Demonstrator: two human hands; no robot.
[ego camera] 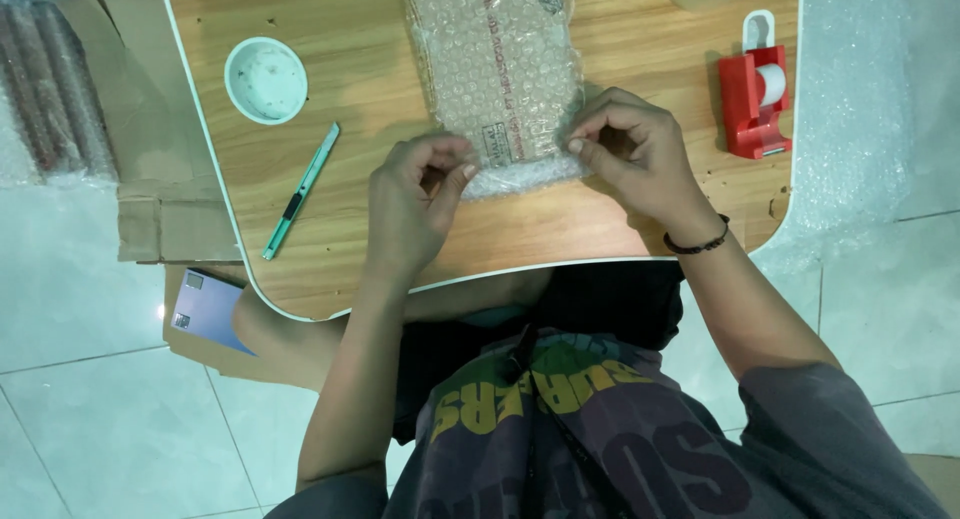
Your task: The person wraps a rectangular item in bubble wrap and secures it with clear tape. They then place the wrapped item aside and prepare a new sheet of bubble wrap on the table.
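Fingers of left hand (pixel 415 194) and right hand (pixel 625 149) are pinching the clear bubble-wrapped parcel (pixel 500 79) near the wooden desk's (pixel 350 69) front edge; pressing both corners evenly should be keeping the fold flat.

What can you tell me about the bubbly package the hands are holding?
The bubble-wrapped package is a flat, long parcel in clear bubble wrap, with something pale inside. It lies flat on the wooden table, its far end cut off by the picture's top edge. The left hand and right hand pinch its near edge with their fingertips, where the wrap looks folded over.
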